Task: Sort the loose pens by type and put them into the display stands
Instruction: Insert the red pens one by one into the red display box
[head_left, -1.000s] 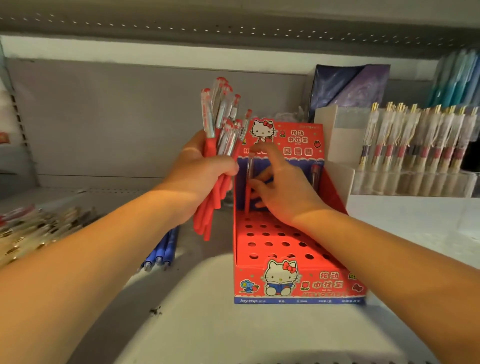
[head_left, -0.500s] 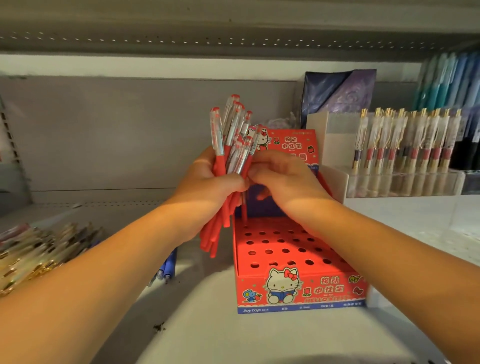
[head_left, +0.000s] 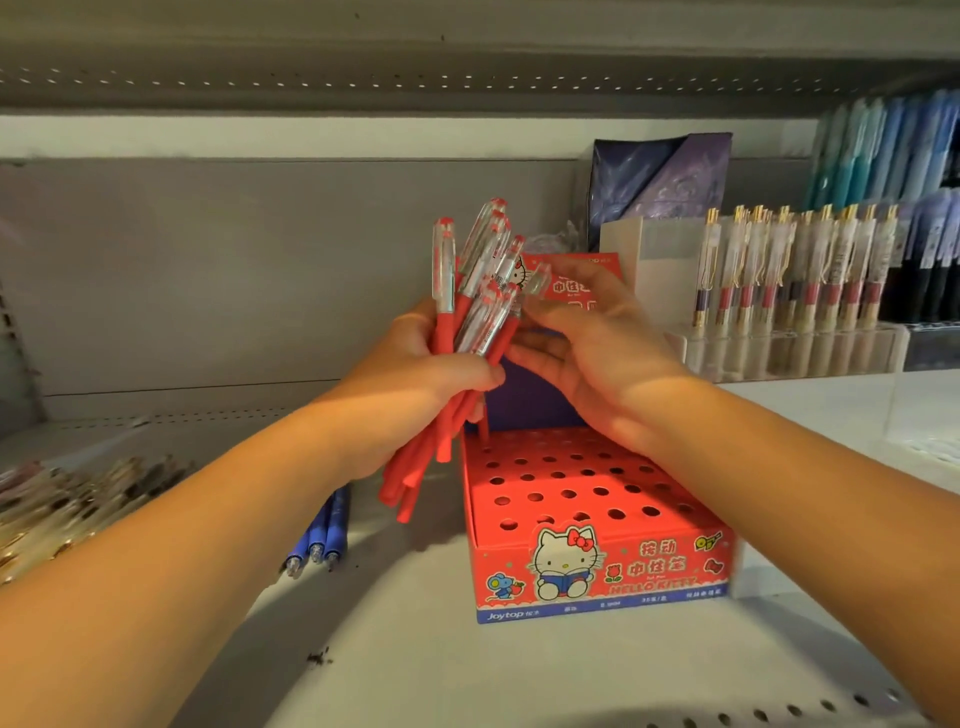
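Shelf (head_left: 415, 654), red "Joytop" "HELLO KITTY" stand (head_left: 605, 574), left hand (head_left: 415, 376) gripping red pens (head_left: 445, 317)

Bundle of red pens (head_left: 470, 322), clear caps up, fanned out, gripped mid-barrel by left hand (head_left: 415, 379) above stand's rear left corner. Right hand (head_left: 597, 353) pinches one at bundle's right edge. Red display stand (head_left: 571, 486) sits on shelf (head_left: 467, 670), cartoon cat on front, top dotted with round holes. Three blue pens (head_left: 319, 535) lie flat just left of it. Gold-clipped pens (head_left: 67, 504) heaped far left.

stand (head_left: 602, 571) ctr on shelf (head_left: 415, 649) | pen bundle (head_left: 470, 306) over its L edge | loose pens (head_left: 322, 535) L | rack (head_left: 789, 348) behind-R
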